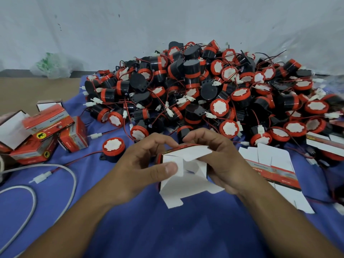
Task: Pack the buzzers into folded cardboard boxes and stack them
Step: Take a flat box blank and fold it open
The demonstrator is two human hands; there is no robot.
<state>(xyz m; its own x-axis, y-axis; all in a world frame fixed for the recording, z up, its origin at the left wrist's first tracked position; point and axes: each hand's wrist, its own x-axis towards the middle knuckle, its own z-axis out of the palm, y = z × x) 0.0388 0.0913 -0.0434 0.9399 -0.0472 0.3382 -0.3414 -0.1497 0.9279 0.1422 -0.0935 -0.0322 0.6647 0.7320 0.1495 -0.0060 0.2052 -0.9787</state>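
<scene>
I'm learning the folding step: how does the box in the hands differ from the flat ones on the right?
The held box is opened up, its white flaps half folded; the flat boxes lie unfolded on the blue cloth. The left hand and right hand grip the held box; nothing touches the flat boxes. Both have red print outside, white card inside.

Bare blue cloth near the body, buzzer pile blocking beyond (wires trailing), packed boxes left, flat cartons right
</scene>
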